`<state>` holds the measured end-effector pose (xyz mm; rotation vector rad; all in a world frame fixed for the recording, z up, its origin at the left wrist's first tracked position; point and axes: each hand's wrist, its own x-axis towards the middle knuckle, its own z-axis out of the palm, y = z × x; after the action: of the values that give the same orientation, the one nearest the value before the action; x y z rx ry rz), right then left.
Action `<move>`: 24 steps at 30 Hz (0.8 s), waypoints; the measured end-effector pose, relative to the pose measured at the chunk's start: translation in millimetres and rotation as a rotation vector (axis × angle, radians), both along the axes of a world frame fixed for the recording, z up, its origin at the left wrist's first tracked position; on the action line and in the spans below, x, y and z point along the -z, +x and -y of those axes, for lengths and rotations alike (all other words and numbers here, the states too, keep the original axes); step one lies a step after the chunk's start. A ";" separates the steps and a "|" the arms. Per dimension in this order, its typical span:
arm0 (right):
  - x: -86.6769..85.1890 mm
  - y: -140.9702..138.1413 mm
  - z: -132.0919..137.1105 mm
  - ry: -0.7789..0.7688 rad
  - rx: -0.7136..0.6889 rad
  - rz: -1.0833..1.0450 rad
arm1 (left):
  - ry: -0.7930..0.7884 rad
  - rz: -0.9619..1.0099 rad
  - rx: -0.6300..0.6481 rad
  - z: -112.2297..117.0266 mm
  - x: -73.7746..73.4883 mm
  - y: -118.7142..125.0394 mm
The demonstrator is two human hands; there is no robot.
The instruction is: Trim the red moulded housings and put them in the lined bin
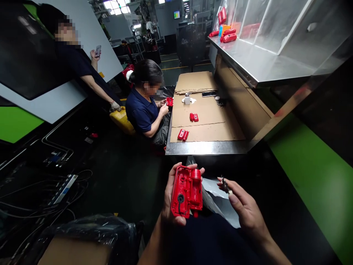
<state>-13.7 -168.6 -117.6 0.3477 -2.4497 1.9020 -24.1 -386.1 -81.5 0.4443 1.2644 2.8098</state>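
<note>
My left hand (172,198) grips a red moulded plastic housing (186,191), its hollow inside turned up towards me, just below the near edge of the steel table (206,148). My right hand (242,206) pinches a small dark tool or part (225,185) between thumb and fingers, a short way right of the housing and apart from it. A crumpled clear plastic bag (220,200) lies under both hands.
Cardboard sheets (205,121) cover the table, with two pairs of red parts (183,134) (193,117), a small white bottle (187,98) and a phone (209,94). A seated person (145,110) handles a red part at the table's left. Another person (79,62) stands behind. Cables lie at left.
</note>
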 end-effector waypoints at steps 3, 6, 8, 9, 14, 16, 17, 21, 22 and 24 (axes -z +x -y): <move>-29.3 -5.3 -11.1 0.250 -0.037 -0.160 | -0.120 -0.021 -0.078 -2.5 4.0 5.3; -57.8 -8.8 -5.8 0.433 -0.003 -0.319 | -0.233 -0.055 -0.144 -7.4 7.8 11.0; -70.6 -10.8 3.6 0.498 -0.006 -0.375 | -0.275 -0.061 -0.181 -12.4 9.9 14.4; -74.7 -11.9 8.7 0.516 -0.011 -0.385 | -0.285 -0.065 -0.209 -15.3 10.8 16.0; -78.8 -16.2 25.4 0.576 -0.062 -0.320 | -0.366 -0.024 -0.319 -26.3 15.5 20.9; -77.6 -16.6 27.6 0.589 -0.070 -0.280 | -0.396 -0.007 -0.350 -27.4 16.7 21.3; -77.0 -16.6 28.1 0.592 -0.069 -0.264 | -0.406 -0.007 -0.359 -27.5 17.1 21.3; -75.0 -17.2 29.7 0.590 -0.074 -0.249 | -0.442 -0.049 -0.371 -27.9 17.2 20.4; -74.6 -17.6 30.2 0.592 -0.072 -0.253 | -0.450 -0.055 -0.376 -28.5 17.0 20.1; -73.9 -18.4 31.2 0.595 -0.059 -0.264 | -0.449 -0.062 -0.390 -30.2 16.6 19.4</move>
<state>-32.1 -199.9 -43.7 0.6363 -2.7726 1.0090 -4.6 -356.0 -98.1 0.2861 2.1278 2.6665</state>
